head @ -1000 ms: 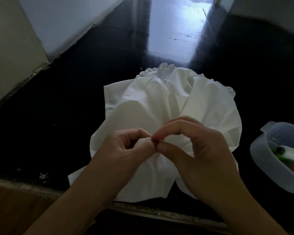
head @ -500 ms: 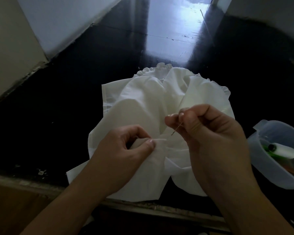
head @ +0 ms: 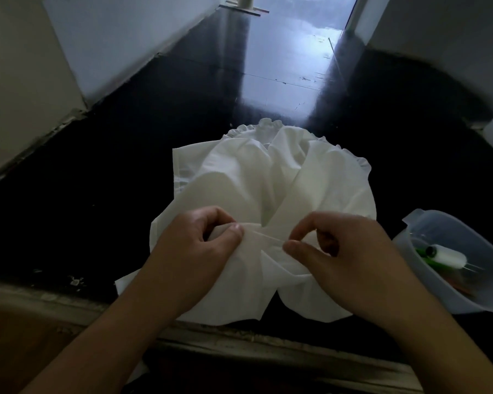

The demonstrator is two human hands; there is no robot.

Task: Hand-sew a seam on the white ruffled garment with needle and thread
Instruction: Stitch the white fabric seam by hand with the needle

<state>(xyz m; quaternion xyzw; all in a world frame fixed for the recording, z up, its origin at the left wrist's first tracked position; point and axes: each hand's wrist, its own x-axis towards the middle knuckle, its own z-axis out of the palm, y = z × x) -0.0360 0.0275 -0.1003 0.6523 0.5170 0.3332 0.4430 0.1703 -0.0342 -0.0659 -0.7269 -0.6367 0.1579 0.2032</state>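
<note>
The white ruffled garment (head: 268,177) lies crumpled on a dark glossy surface, its frilled edge at the far side. My left hand (head: 194,251) pinches a fold of the cloth between thumb and fingers. My right hand (head: 342,257) sits just to the right of it, thumb and forefinger pinched at the fabric's edge on what looks like the thin needle (head: 271,239), which lies nearly flat between the two hands. The thread itself is too fine to make out.
A translucent plastic container (head: 410,251) stands at the right, holding a white thread spool (head: 447,255) and green items. Pale walls rise at the left and far right. A worn ledge (head: 239,342) runs along the near edge below the garment.
My right hand, which had lifted up and to the right with the needle, has come back down to the cloth next to my left hand. The left hand kept its pinch.
</note>
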